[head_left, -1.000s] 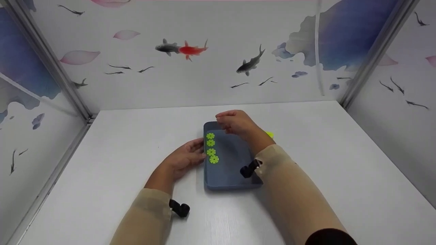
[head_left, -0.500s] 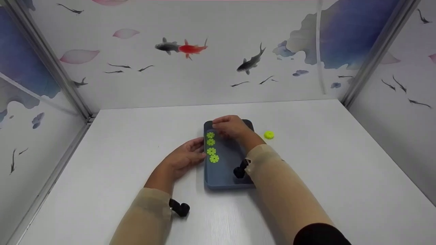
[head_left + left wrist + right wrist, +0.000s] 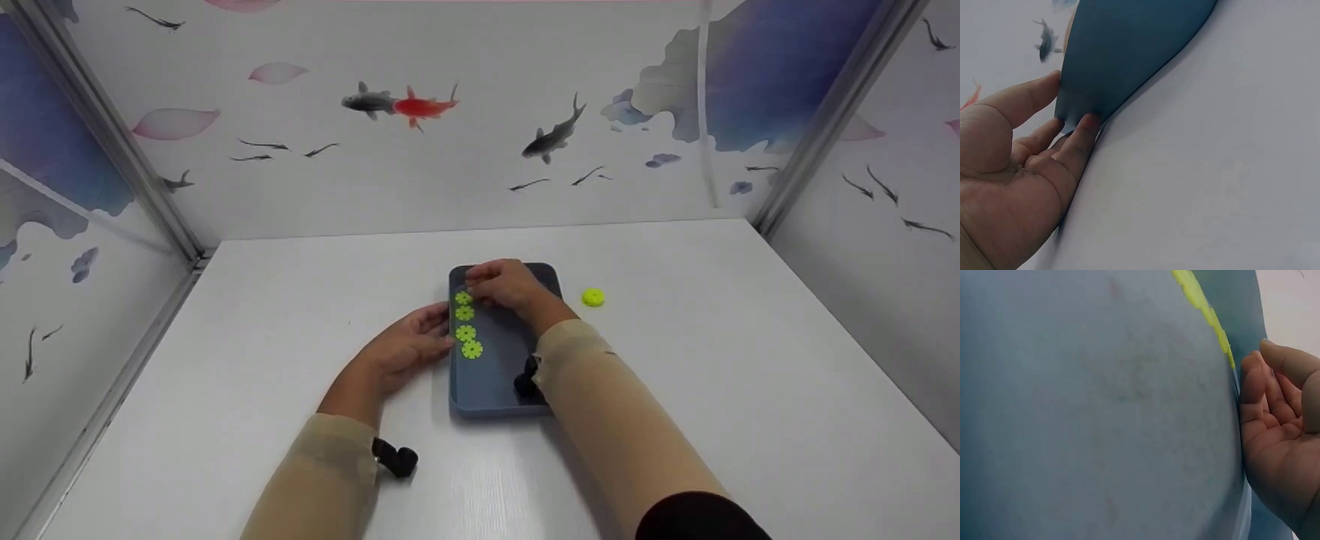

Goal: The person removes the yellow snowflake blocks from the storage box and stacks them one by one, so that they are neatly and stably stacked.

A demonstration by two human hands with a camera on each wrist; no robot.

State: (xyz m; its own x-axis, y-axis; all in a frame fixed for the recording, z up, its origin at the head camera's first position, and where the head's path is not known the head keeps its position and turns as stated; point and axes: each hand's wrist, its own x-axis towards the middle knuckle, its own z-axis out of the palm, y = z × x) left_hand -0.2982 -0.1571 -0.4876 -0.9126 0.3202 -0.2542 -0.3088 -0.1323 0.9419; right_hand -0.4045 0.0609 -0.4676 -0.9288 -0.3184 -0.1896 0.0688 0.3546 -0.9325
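Several flat yellow-green notched discs (image 3: 465, 313) lie in a row along the left side of a blue-grey rectangular tray (image 3: 502, 412). My left hand (image 3: 409, 349) rests against the tray's left wall; in the left wrist view its thumb touches near the rim and its extended fingers (image 3: 1086, 129) touch lower on the wall. Over the tray's far left corner is my right hand (image 3: 506, 285), beside the farthest disc. Its fingers are bent and the thumb is close to the index finger, as the right wrist view shows. Whether a disc is between them is hidden.
Another yellow-green piece (image 3: 593, 298), perhaps a small stack, lies on the white table (image 3: 712, 337) to the right of the tray. Printed panels (image 3: 480, 202) enclose the table at the back and both sides.
My right hand has moved down and slightly left into the tray's far left corner, uncovering the yellow-green piece on the right. My left hand stays against the tray.
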